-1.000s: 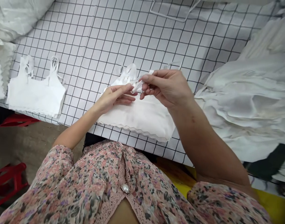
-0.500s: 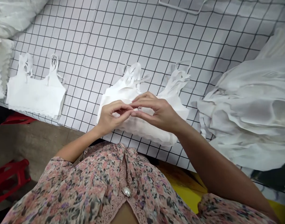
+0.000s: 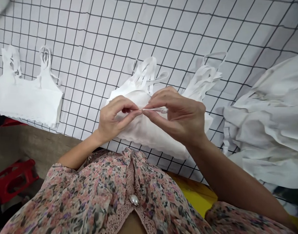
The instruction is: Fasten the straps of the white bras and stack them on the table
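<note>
A thin white strap (image 3: pixel 156 110) sits pinched between my right thumb and forefinger, its tip running to my left fingertips, which close together on it. My left hand (image 3: pixel 113 120) and right hand (image 3: pixel 180 117) are just over a white padded bra top (image 3: pixel 149 136) on the grid-printed table cover (image 3: pixel 163 32). Another top (image 3: pixel 27 99) lies left, a heap of white garments (image 3: pixel 268 130) right.

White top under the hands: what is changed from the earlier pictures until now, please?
The right hand came left toward the left hand, and now both pinch a thin white strap above the white top. The other top still lies flat on the grid sheet.
</note>
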A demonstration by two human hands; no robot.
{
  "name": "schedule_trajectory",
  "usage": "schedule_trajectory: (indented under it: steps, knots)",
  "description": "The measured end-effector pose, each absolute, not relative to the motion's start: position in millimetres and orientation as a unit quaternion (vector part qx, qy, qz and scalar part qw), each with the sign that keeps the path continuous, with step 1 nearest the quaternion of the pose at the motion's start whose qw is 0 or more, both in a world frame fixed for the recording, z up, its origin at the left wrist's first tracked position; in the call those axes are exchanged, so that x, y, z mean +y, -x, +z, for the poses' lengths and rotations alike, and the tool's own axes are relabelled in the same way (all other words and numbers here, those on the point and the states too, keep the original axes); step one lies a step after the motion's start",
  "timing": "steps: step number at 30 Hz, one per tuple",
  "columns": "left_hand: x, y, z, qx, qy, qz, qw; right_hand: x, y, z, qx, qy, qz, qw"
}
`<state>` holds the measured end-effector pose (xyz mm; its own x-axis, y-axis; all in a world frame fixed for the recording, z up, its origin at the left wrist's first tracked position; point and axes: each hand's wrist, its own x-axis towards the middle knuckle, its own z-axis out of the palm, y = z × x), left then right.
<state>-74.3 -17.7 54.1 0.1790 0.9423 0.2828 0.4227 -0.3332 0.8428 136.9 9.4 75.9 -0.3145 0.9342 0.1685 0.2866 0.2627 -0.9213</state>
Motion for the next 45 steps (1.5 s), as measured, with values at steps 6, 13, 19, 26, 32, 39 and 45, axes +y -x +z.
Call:
schedule_trajectory:
  steps: [6,13,19,26,32,39,45]
  knots:
    - [-10.8,89.0,25.4,0.577,-0.761,0.23,0.185,46.5,-148.8,58.1,-0.792,0.421,0.369,0.245]
    - [-11.6,92.6,31.4,0.567,-0.747,0.242,0.247,70.1,-141.6,51.6,-0.843,0.356,0.37,0.158]
    - [-11.1,95.6,31.0,0.556,-0.746,0.253,0.263,69.3,-135.7,57.3,-0.845,0.329,0.396,0.144]
    - [-9.5,97.1,28.5,0.538,-0.755,0.247,0.284,70.9,-137.3,57.4,-0.862,0.29,0.398,0.119]
    - [-7.3,98.5,29.5,0.533,-0.756,0.236,0.299,71.5,-137.9,56.3,-0.861,0.273,0.414,0.114]
    - [-6.9,99.3,31.0,0.517,-0.76,0.242,0.31,77.1,-136.5,62.2,-0.868,0.259,0.411,0.104]
    - [-6.2,98.5,32.3,0.528,-0.759,0.22,0.312,79.6,-140.3,57.5,-0.877,0.253,0.399,0.095]
